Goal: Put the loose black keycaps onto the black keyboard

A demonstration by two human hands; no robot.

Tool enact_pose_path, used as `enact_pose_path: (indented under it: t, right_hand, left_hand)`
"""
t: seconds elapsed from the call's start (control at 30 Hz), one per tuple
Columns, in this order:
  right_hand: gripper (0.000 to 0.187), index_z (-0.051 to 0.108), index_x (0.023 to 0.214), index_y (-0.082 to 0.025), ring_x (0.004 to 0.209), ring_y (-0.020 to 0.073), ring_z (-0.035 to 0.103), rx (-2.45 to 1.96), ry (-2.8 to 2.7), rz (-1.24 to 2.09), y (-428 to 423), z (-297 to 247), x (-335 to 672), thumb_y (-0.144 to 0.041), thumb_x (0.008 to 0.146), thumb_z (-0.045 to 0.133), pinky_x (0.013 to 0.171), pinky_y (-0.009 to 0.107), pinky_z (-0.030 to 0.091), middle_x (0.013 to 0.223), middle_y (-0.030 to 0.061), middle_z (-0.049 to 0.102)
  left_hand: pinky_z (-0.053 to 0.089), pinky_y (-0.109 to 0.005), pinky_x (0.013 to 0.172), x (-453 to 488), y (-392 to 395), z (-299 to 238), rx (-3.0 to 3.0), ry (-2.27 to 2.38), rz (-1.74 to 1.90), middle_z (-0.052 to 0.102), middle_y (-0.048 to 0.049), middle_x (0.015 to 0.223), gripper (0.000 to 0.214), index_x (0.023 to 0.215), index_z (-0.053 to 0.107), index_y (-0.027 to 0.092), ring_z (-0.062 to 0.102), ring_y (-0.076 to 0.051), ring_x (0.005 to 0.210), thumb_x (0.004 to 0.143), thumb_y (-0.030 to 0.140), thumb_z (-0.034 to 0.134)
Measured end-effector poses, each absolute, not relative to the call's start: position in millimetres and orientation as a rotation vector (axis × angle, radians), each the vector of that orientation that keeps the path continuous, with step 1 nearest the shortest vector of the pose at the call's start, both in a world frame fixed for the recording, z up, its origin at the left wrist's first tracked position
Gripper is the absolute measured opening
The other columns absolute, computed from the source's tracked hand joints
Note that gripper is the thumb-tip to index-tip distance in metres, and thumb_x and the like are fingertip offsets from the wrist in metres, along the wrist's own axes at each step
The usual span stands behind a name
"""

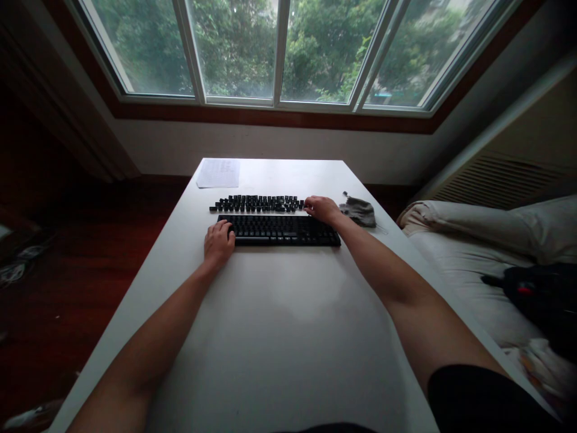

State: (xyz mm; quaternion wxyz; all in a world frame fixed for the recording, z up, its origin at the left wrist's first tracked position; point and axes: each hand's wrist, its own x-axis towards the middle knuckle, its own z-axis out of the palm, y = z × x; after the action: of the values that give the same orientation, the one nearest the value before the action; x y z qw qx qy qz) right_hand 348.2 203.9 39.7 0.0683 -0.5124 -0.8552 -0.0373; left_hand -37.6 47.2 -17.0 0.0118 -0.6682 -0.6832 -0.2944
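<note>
keyboard (279, 231) on table (279, 325), keycaps (255, 203) behind it, pouch (362, 212) right.

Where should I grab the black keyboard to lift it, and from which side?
Probably by its two short ends, one hand from each side: the black keyboard is long, low and flat on the white table, so holding both ends should keep it level. The left hand rests at its left end. Avoid the far edge, where loose keys stand close behind.
</note>
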Motion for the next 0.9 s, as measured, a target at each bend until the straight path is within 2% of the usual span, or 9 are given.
enact_pose_path:
  t: [0.13, 0.33, 0.57, 0.9]
  right_hand:
    - [0.019, 0.074, 0.108, -0.024, 0.087, 0.0218, 0.068, -1.483, -2.569, 0.030, 192.5, 46.8, 381.0, -0.033, 0.094, 0.065, 0.079, 0.032, 0.047, 0.098, 0.0043, 0.077]
    - [0.017, 0.076, 0.104, -0.026, 0.085, 0.0226, 0.068, -1.438, -2.677, 0.072, 169.6, 45.5, 420.1, -0.032, 0.092, 0.066, 0.079, 0.034, 0.048, 0.095, 0.0044, 0.077]
    - [0.014, 0.076, 0.098, -0.026, 0.093, 0.0245, 0.065, -1.317, -2.732, 0.116, 148.1, 40.9, 434.9, -0.033, 0.089, 0.069, 0.081, 0.036, 0.048, 0.108, 0.0067, 0.074]
    - [0.010, 0.076, 0.095, -0.026, 0.100, 0.0273, 0.064, -1.343, -2.711, 0.088, 138.1, 39.2, 436.2, -0.029, 0.088, 0.069, 0.084, 0.038, 0.050, 0.108, 0.0086, 0.071]
  left_hand:
    - [0.041, -0.052, 0.117, -37.1, 47.1, -17.5, -2.081, -2.126, -0.931, 0.060, -0.0121, 0.145, 0.038, 0.129, 0.067, 0.018, 0.050, -0.034, 0.133, 0.099, 0.030, 0.047]
    - [0.040, -0.053, 0.117, -35.4, 46.8, -18.5, -2.083, -2.132, -0.943, 0.060, -0.0124, 0.145, 0.037, 0.128, 0.067, 0.019, 0.050, -0.034, 0.133, 0.098, 0.030, 0.048]
    - [0.041, -0.053, 0.116, -34.8, 46.0, -19.1, -2.076, -2.112, -0.930, 0.060, -0.0125, 0.144, 0.037, 0.128, 0.067, 0.019, 0.051, -0.034, 0.132, 0.098, 0.030, 0.047]
    - [0.040, -0.052, 0.118, -33.2, 45.2, -17.7, -2.080, -2.111, -0.939, 0.060, -0.0125, 0.144, 0.037, 0.127, 0.067, 0.019, 0.051, -0.033, 0.134, 0.098, 0.029, 0.047]
